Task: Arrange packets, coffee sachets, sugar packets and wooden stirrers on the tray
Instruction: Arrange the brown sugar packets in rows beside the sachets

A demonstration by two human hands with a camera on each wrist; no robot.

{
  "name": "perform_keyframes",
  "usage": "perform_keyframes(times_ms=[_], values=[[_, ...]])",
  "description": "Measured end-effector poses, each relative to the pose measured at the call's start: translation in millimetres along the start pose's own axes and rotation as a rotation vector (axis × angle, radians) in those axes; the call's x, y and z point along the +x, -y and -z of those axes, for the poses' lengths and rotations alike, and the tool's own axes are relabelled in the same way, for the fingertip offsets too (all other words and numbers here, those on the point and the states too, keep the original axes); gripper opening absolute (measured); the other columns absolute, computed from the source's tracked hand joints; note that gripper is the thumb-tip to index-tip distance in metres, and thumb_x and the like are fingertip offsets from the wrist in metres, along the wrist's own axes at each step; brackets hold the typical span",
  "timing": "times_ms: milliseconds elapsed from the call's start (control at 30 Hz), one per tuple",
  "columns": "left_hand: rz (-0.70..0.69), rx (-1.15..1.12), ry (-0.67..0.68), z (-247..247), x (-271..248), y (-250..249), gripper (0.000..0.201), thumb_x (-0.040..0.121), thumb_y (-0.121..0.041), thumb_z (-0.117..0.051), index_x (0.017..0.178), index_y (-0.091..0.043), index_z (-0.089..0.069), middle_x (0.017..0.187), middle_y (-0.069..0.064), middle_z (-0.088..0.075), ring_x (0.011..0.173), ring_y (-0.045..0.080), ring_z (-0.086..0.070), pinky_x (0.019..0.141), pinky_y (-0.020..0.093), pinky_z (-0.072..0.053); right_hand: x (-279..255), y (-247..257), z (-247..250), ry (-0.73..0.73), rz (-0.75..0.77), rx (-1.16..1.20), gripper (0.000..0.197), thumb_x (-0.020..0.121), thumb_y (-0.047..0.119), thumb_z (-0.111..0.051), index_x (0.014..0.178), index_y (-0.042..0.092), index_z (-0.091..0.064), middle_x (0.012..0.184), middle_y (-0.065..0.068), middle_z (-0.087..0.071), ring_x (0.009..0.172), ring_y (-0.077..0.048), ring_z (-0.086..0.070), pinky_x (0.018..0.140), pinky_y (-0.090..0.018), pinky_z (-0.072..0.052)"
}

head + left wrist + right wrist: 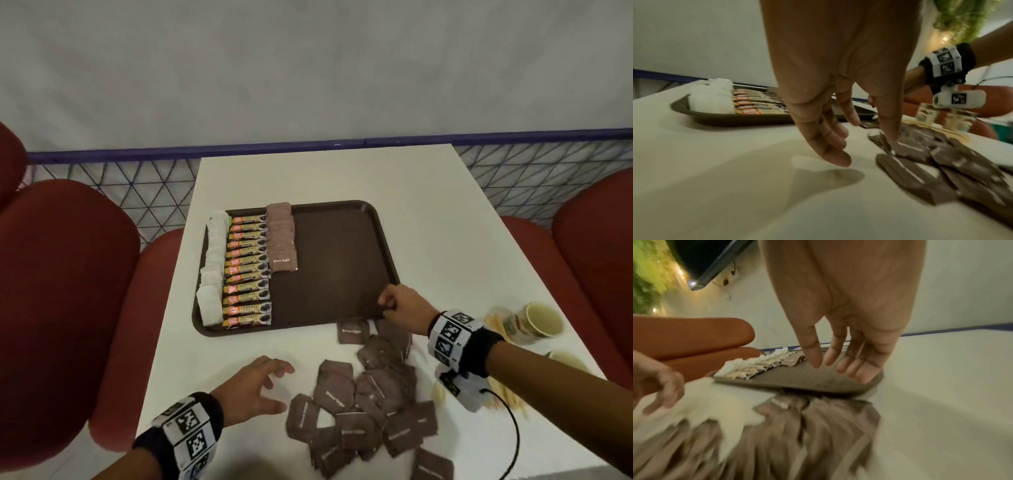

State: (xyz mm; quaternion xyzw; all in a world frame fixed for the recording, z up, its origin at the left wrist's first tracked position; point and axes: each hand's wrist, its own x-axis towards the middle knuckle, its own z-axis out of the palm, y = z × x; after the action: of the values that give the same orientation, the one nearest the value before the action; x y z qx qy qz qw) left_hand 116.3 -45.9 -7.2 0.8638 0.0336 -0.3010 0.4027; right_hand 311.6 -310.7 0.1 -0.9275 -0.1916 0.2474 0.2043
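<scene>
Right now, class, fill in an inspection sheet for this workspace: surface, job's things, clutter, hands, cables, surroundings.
Surface: white table.
Job's things: brown tray with a white packet row, a coffee sachet row and a short brown sugar row; loose brown sugar packets heaped off the tray; wooden stirrers at right.
Clutter: two paper cups.
Hands: left hand open, empty; right hand at the tray's near right corner, fingers loose.
Cables: black cable from the right wrist.
Surroundings: red seats, mesh barrier.

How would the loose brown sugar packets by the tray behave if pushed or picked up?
The brown sugar packets look thin, flat and probably light. Overlapping in a heap, they would likely slide and scatter on the smooth white table. Pinching just one may be fiddly.
</scene>
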Motion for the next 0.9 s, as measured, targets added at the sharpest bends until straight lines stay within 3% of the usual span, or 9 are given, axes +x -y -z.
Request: perform_keyframes(times_ms=[167,300,367,433,500,633,733,800,900], values=[[-0.03,0.182,0.109,-22.8,2.5,-6.1,0.082,0.074,-0.038,-0.074,0.14,-0.042,-0.026,0.131,-0.008,-0.03,0.122,0.011,-0.036,0.103,0.019,-0.036,-41.6,-16.6,-27.7,0.084,0.072,-0.256,0.04,0.092,0.028,-0.043,0.128,0.012,-0.049,0.128,-0.013,-0.045,0.115,-0.032,-0.043,0.098,-0.033,-0.035],[-0.027,0.398,0.106,-34.8,3.9,-12.8,0.099,0.071,-0.041,-0.075,0.147,-0.037,-0.012,0.14,-0.004,-0.022,0.131,0.014,-0.026,0.105,0.029,-0.038,-54.5,-10.4,-53.2,0.047,0.051,-0.313,0.084,0.07,0.056,-0.006,0.133,0.014,-0.044,0.137,-0.013,-0.035,0.114,-0.034,-0.039,0.096,-0.039,-0.039],[-0.048,0.475,0.075,-39.1,6.3,-16.2,0.099,0.071,-0.041,-0.074,0.147,-0.035,-0.01,0.141,-0.002,-0.023,0.13,0.015,-0.027,0.1,0.03,-0.043,-56.3,-4.0,-62.6,-0.014,0.057,-0.266,0.074,0.077,0.054,-0.012,0.134,0.016,-0.043,0.138,-0.011,-0.035,0.115,-0.032,-0.037,0.097,-0.038,-0.04],[-0.059,0.498,0.047,-41.9,8.8,-19.8,0.096,0.074,-0.042,-0.072,0.147,-0.033,-0.011,0.14,-0.001,-0.025,0.128,0.016,-0.029,0.095,0.029,-0.045,-58.0,2.7,-69.4,-0.015,0.119,-0.206,0.05,0.092,0.041,-0.034,0.136,0.018,-0.041,0.14,-0.007,-0.034,0.121,-0.029,-0.034,0.102,-0.034,-0.037],[-0.056,0.502,0.015,-42.4,10.9,-22.5,0.093,0.077,-0.044,-0.07,0.148,-0.033,-0.011,0.139,0.0,-0.026,0.127,0.016,-0.03,0.093,0.029,-0.045,-59.6,5.7,-69.4,0.031,0.202,-0.131,0.047,0.094,0.033,-0.046,0.138,0.019,-0.039,0.142,-0.004,-0.033,0.127,-0.026,-0.029,0.108,-0.033,-0.031],[-0.025,0.461,-0.016,-38.8,9.7,-21.5,0.093,0.078,-0.043,-0.068,0.149,-0.031,-0.009,0.141,0.0,-0.026,0.129,0.017,-0.029,0.096,0.03,-0.045,-69.1,-1.8,-43.6,0.08,0.366,-0.058,0.082,0.075,0.062,-0.058,0.143,0.03,-0.026,0.146,-0.002,-0.026,0.134,-0.019,-0.019,0.115,-0.035,-0.019],[-0.005,0.444,0.002,-37.2,5.5,-17.6,0.098,0.077,-0.042,-0.07,0.149,-0.031,-0.004,0.143,0.0,-0.024,0.131,0.016,-0.028,0.098,0.028,-0.043,-86.6,-19.9,-31.1,0.243,0.481,-0.397,0.116,0.058,0.077,-0.062,0.147,0.031,-0.004,0.154,-0.004,-0.011,0.141,-0.023,-0.006,0.115,-0.044,-0.007],[0.014,0.441,0.008,-37.0,3.6,-15.9,0.103,0.075,-0.04,-0.072,0.149,-0.031,0.0,0.144,-0.001,-0.024,0.132,0.016,-0.028,0.099,0.028,-0.043,-100.4,-31.8,-32.6,0.292,0.571,-0.679,0.131,0.046,0.085,-0.06,0.148,0.028,-0.001,0.155,-0.012,-0.015,0.142,-0.035,-0.011,0.111,-0.057,-0.014],[0.028,0.442,0.015,-38.4,2.7,-15.8,0.109,0.074,-0.042,-0.073,0.149,-0.031,0.004,0.146,-0.001,-0.022,0.133,0.017,-0.028,0.101,0.029,-0.043,-113.9,-45.8,-43.3,0.301,0.542,-0.859,0.145,0.027,0.091,-0.056,0.148,0.022,-0.017,0.149,-0.016,-0.034,0.134,-0.039,-0.035,0.099,-0.059,-0.036]])
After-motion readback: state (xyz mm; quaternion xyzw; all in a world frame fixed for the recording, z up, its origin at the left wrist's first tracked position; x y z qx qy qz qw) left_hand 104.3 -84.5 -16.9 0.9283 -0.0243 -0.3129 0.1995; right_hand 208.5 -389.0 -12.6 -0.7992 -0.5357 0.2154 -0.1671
